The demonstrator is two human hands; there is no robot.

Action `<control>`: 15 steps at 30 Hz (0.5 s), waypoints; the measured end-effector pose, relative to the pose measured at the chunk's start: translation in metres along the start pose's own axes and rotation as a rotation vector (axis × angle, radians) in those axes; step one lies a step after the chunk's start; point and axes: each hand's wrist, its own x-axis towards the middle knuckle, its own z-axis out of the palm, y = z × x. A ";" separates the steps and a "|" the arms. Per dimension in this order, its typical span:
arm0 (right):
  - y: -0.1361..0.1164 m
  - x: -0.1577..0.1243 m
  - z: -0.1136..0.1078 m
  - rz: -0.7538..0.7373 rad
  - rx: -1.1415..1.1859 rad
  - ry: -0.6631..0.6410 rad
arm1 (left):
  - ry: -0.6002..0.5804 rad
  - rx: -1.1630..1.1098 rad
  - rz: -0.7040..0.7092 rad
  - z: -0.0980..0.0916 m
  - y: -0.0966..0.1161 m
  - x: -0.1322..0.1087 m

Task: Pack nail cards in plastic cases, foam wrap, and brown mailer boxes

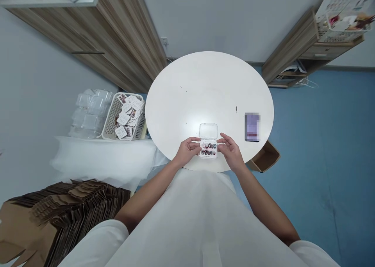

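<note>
A small clear plastic box point(208, 131) lies on the round white table point(205, 87) near its front edge, its lid tilted back and away from me. Inside its base is a white card of press-on nails point(209, 149), set in two rows with dark, red and pale patterns. My left hand point(187, 151) grips the left edge of the box, thumb by the card. At the right edge my right hand point(232, 153) holds on with thumb and fingers, the index finger raised a little beside the lid. The fingertips partly hide both side edges.
A purple, blurred-out phone-like object point(252, 127) lies right on the table. Left of the table stand a white basket point(109, 122) of nail cards and stacked clear plastic boxes point(90, 112). Folded cardboard point(88, 204) is at lower left; an open carton point(265, 157) sits below the table's right edge.
</note>
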 end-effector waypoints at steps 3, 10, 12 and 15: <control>0.000 0.006 -0.002 0.092 0.113 -0.019 | -0.055 -0.056 -0.005 -0.001 0.006 -0.003; -0.017 0.022 -0.007 0.249 0.077 -0.179 | -0.127 -0.079 -0.044 -0.006 0.010 -0.002; -0.021 0.023 -0.005 0.247 0.047 -0.206 | -0.130 -0.090 -0.064 -0.006 0.010 -0.001; -0.024 0.022 -0.001 0.232 0.031 -0.211 | -0.119 -0.117 -0.076 -0.004 0.010 -0.001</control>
